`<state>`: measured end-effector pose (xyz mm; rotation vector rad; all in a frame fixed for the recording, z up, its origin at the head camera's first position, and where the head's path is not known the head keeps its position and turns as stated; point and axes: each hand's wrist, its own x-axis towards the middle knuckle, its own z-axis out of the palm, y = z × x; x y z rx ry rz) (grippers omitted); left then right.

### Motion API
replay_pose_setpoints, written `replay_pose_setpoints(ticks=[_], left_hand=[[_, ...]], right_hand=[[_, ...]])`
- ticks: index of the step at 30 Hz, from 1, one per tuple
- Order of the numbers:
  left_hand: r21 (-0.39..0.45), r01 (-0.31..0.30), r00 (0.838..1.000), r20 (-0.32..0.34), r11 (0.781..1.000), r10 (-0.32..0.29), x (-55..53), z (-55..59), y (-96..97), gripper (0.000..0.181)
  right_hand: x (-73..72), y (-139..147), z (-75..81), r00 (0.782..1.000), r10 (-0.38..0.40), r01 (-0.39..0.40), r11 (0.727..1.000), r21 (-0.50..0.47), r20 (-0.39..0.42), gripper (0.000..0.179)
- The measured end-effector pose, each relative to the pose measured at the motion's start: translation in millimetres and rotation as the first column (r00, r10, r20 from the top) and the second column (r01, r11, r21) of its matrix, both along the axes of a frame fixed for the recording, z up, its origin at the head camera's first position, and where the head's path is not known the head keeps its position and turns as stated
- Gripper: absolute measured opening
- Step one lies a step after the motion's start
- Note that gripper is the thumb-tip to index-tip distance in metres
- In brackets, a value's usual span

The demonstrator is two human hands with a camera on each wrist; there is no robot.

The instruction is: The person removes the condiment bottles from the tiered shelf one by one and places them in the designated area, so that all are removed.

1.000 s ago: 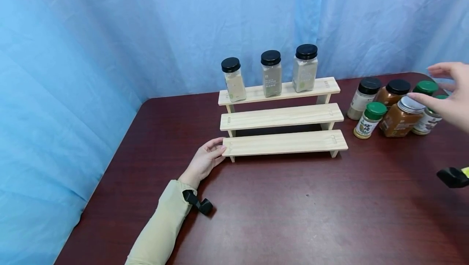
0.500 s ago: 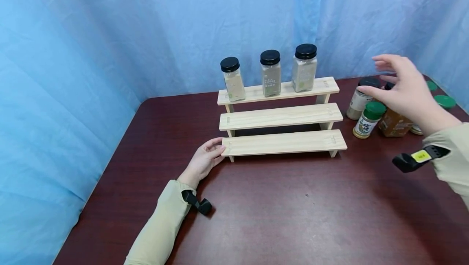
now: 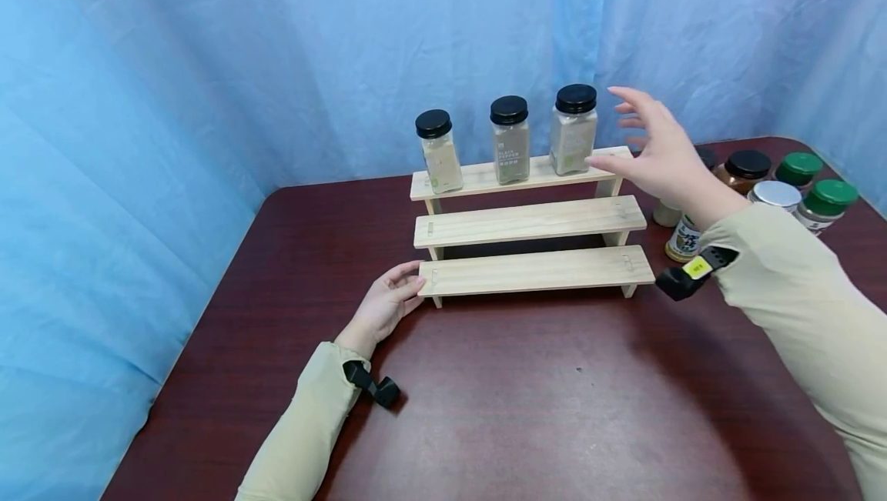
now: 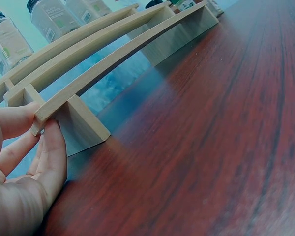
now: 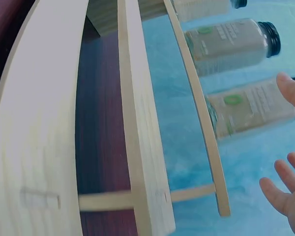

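A three-tier wooden spice rack [image 3: 533,274] stands on the dark table. My left hand [image 3: 383,302] pinches the left end of its lowest shelf; the left wrist view shows the thumb above the board [image 4: 83,81] and fingers beneath. Three clear spice jars with black lids stand on the top shelf: a left jar [image 3: 443,162], a middle black pepper jar [image 3: 513,151] and a right jar [image 3: 574,139]. My right hand [image 3: 658,151] is spread beside the right jar, thumb in front of it, holding nothing. In the right wrist view its thumb overlaps that jar [image 5: 255,108] near the lid.
Right of the rack, partly behind my right forearm, several more jars are grouped: a brown one with a black lid [image 3: 747,166], a silver-lidded jar [image 3: 776,195], green-lidded jars [image 3: 828,201] and others. A blue curtain [image 3: 346,62] hangs behind the table.
My right hand has moved left from over the jar group at the right to beside the right jar on the top shelf, fingers still spread. The left hand keeps its hold on the rack.
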<state>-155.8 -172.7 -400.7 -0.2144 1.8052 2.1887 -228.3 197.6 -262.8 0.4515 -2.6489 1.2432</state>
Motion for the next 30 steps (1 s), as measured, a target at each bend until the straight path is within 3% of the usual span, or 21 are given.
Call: replay_pose_setpoints(ticks=[8,20,30], left_hand=[[0.013,-0.002,1.000,0.006,1.000,0.002,-0.4,0.4,0.6,0.046],[0.039,-0.013,1.000,0.010,0.999,0.013,-0.3,-1.0,-0.4,0.045],[0.023,-0.014,1.000,-0.001,1.000,0.014,0.4,-0.7,0.7,0.045]], right_hand=[[-10.4,-13,-2.6,0.999,0.012,-0.012,1.000,-0.017,0.032,0.085],[-14.5,-21,-12.9,0.999,0.024,-0.022,0.997,-0.073,0.033,0.091],[-17.8,-29,-24.4,1.000,0.001,-0.003,0.992,-0.130,-0.012,0.094]])
